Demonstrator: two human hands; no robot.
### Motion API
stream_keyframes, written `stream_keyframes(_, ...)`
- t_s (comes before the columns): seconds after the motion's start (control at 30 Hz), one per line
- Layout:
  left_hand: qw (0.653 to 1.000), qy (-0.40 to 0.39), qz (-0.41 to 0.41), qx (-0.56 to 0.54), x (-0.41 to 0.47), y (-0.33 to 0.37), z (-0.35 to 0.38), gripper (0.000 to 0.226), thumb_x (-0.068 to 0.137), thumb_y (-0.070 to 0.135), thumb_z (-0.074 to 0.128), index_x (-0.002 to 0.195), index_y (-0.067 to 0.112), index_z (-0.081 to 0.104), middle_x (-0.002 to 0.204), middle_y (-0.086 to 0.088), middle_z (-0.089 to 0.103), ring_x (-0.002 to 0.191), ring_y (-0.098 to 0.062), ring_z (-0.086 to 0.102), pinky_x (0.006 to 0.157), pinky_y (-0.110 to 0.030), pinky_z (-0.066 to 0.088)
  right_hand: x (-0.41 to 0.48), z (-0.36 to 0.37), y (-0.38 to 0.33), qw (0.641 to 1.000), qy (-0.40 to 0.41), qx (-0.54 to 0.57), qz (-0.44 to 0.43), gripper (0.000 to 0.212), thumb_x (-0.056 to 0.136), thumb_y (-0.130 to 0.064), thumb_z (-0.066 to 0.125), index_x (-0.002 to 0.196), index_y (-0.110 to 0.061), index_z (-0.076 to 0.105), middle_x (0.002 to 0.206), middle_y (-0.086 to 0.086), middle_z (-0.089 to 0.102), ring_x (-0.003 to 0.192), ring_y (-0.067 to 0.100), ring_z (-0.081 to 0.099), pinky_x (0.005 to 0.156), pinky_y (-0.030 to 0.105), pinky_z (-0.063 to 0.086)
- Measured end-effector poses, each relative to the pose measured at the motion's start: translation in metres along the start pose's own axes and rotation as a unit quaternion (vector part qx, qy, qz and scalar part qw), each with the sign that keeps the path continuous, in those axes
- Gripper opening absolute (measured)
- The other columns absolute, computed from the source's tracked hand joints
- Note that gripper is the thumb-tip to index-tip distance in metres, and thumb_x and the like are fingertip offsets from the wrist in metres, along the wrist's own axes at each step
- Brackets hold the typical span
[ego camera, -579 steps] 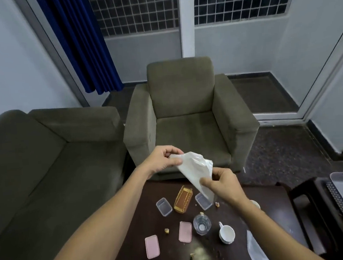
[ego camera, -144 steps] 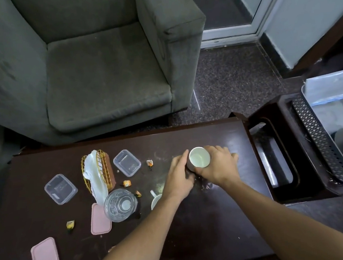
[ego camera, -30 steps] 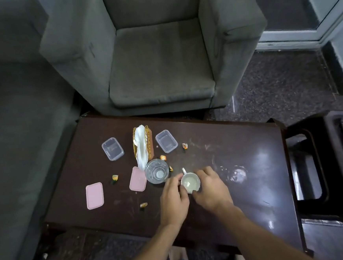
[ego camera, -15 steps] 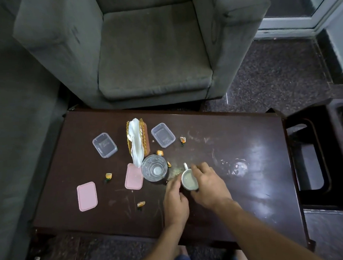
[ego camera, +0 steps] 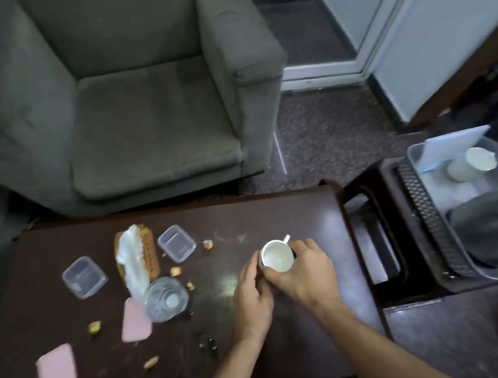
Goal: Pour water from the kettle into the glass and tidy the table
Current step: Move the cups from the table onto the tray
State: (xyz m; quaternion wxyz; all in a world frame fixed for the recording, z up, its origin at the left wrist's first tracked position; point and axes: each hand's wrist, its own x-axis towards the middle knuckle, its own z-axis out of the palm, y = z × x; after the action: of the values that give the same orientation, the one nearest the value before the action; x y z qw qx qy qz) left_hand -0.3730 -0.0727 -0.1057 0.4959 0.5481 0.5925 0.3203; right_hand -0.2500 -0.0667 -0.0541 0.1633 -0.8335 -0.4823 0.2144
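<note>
White cup: both hands, left and right, clasped it; moved right, away from glass, on table.

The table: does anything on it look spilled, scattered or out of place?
Yes. Small yellowish scraps lie scattered on the dark table. Two clear containers stand open, with their pink lids lying apart. A white plastic bag hangs out of the wire basket.
</note>
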Motion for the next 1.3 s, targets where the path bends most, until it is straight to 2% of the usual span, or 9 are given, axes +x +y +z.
stream_keyframes(0.13, 0.993, -0.079, 0.081, -0.032, 0.035, 0.06, 0.057, 0.07, 0.082, 0.006, 0.081, 0.144, 0.023, 0.054, 0.145, 0.003, 0.057, 0.127, -0.015, 0.062, 0.103, -0.044, 0.054, 0.04, -0.082, 0.025, 0.996, 0.067, 0.008, 0.05, 0.065, 0.054, -0.082, 0.065, 0.09, -0.028, 0.072, 0.088, -0.007, 0.068, 0.085, 0.018, 0.07, 0.071, 0.034, 0.056)
stream_keyframes(0.27, 0.977, -0.086, 0.193, 0.019, 0.066, 0.123, 0.121, 0.075, 0.077, 0.026, 0.086, 0.145, 0.018, 0.056, 0.143, 0.003, 0.06, 0.127, -0.014, 0.061, 0.102, -0.042, 0.054, 0.075, -0.166, 0.055, 0.992, 0.097, -0.004, 0.075, 0.062, 0.055, -0.079, 0.066, 0.08, -0.023, 0.071, 0.079, -0.003, 0.074, 0.083, 0.021, 0.073, 0.072, 0.037, 0.06)
stream_keyframes(0.4, 0.962, -0.102, 0.251, 0.029, 0.081, 0.176, 0.189, 0.071, 0.077, 0.021, 0.083, 0.143, 0.018, 0.059, 0.137, 0.002, 0.064, 0.122, -0.012, 0.063, 0.1, -0.037, 0.052, 0.107, -0.237, 0.095, 0.992, 0.078, -0.079, 0.066, 0.061, 0.061, -0.077, 0.067, 0.078, -0.018, 0.069, 0.077, 0.001, 0.072, 0.079, 0.025, 0.071, 0.065, 0.035, 0.055)
stream_keyframes(0.5, 0.958, -0.111, 0.265, 0.013, 0.084, 0.203, 0.234, 0.067, 0.08, 0.025, 0.084, 0.142, 0.027, 0.059, 0.132, 0.011, 0.065, 0.115, -0.005, 0.063, 0.098, -0.03, 0.052, 0.13, -0.282, 0.129, 0.986, 0.071, -0.141, 0.053, 0.073, 0.057, -0.077, 0.073, 0.099, -0.017, 0.068, 0.103, 0.006, 0.069, 0.093, 0.029, 0.069, 0.067, 0.033, 0.045)
stream_keyframes(0.6, 0.948, -0.129, 0.291, 0.02, 0.083, 0.222, 0.269, 0.067, 0.08, 0.042, 0.082, 0.142, 0.034, 0.057, 0.128, 0.021, 0.062, 0.108, 0.002, 0.062, 0.095, -0.013, 0.048, 0.146, -0.314, 0.162, 0.985, 0.054, -0.165, 0.012, 0.091, 0.06, -0.069, 0.082, 0.132, -0.02, 0.057, 0.129, 0.005, 0.057, 0.113, 0.031, 0.064, 0.079, 0.04, 0.054)
stream_keyframes(0.77, 0.939, -0.182, 0.291, 0.034, 0.086, 0.233, 0.316, 0.064, 0.081, 0.047, 0.08, 0.139, 0.032, 0.059, 0.126, 0.017, 0.065, 0.111, -0.001, 0.061, 0.089, -0.019, 0.052, 0.165, -0.344, 0.199, 0.978, -0.014, -0.2, -0.055, 0.066, 0.066, -0.057, 0.082, 0.119, -0.019, 0.071, 0.114, 0.0, 0.065, 0.111, 0.025, 0.063, 0.088, 0.042, 0.057)
stream_keyframes(0.9, 0.938, -0.219, 0.267, 0.04, 0.092, 0.237, 0.343, 0.068, 0.081, 0.045, 0.081, 0.142, 0.036, 0.055, 0.122, 0.021, 0.064, 0.113, 0.002, 0.058, 0.089, -0.011, 0.048, 0.186, -0.36, 0.224, 0.975, -0.034, -0.217, -0.021, 0.046, 0.054, -0.056, 0.083, 0.082, -0.023, 0.07, 0.08, -0.005, 0.064, 0.083, 0.025, 0.064, 0.066, 0.037, 0.053)
stream_keyframes(1.1, 0.937, -0.25, 0.232, 0.074, 0.107, 0.225, 0.374, 0.05, 0.095, 0.026, 0.069, 0.143, 0.027, 0.056, 0.133, 0.006, 0.066, 0.119, -0.008, 0.063, 0.091, -0.028, 0.059, 0.218, -0.371, 0.264, 0.977, -0.027, -0.209, 0.045, 0.058, 0.047, -0.06, 0.083, 0.095, -0.028, 0.073, 0.07, -0.01, 0.057, 0.072, 0.022, 0.063, 0.056, 0.028, 0.042)
stream_keyframes(1.3, 0.933, -0.299, 0.162, 0.118, 0.115, 0.209, 0.404, 0.039, 0.101, 0.011, 0.05, 0.133, 0.026, 0.066, 0.129, 0.009, 0.071, 0.123, -0.011, 0.063, 0.109, -0.032, 0.048, 0.236, -0.367, 0.301, 0.969, -0.057, -0.221, 0.096, 0.057, 0.042, -0.06, 0.089, 0.085, -0.025, 0.076, 0.076, -0.002, 0.068, 0.07, 0.022, 0.066, 0.058, 0.029, 0.05)
